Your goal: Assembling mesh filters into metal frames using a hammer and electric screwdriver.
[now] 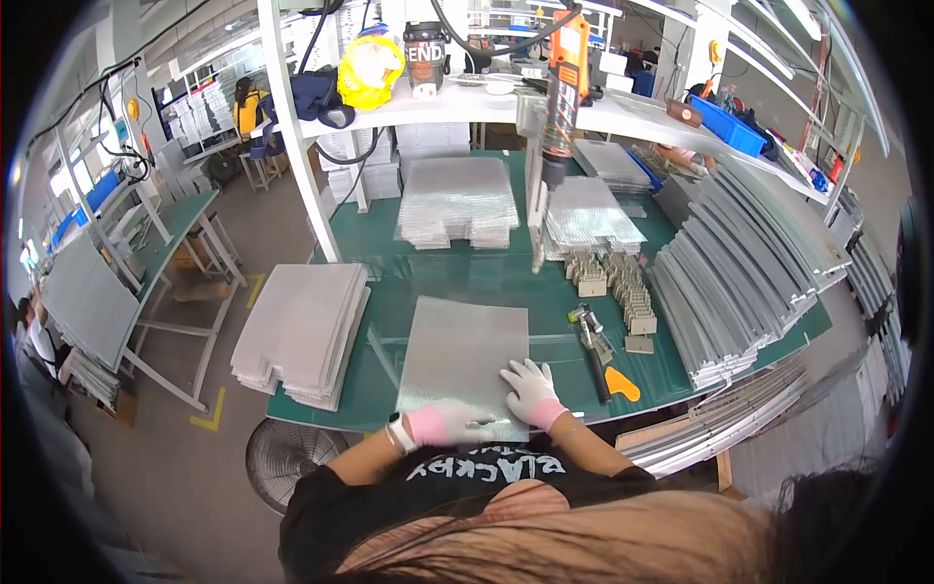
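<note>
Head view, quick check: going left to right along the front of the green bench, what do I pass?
Stack of perforated sheets → single perforated sheet under both gloved hands → hand tool with orange scraper → fanned stack of grey metal strips.

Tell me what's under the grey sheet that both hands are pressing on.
The grey sheet lies flat on the green mat, with the left hand and right hand on its near edge. Whatever lies beneath it is covered.

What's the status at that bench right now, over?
Left hand and right hand, both gloved, flat on near edge of grey mesh sheet. Sheet lies on green mat. Hand tool beside it, apart.
</note>
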A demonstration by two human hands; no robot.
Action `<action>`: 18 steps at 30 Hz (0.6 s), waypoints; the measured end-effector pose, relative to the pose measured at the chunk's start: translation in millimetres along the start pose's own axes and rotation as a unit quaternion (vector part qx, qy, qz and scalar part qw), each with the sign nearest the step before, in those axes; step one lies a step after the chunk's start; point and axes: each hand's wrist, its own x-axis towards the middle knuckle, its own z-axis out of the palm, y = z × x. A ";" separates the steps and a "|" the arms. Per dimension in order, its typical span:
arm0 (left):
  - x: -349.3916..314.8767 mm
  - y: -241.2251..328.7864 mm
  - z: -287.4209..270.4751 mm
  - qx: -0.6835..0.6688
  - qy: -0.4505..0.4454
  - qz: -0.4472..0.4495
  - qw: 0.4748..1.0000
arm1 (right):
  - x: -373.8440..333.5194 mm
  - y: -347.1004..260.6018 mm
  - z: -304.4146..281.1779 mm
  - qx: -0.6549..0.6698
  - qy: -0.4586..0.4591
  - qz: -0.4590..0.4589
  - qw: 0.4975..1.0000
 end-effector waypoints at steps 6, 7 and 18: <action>81.6 -131.6 -164.5 0.135 0.590 -0.019 0.795 | 20.9 21.8 11.6 0.023 0.013 0.055 0.998; 96.9 -186.8 -188.7 0.311 0.640 -0.101 0.696 | 24.5 17.6 10.0 0.016 0.010 0.044 0.999; 135.0 -163.0 -326.5 0.241 0.534 -0.253 0.770 | 21.5 22.6 11.7 0.031 0.017 0.077 0.996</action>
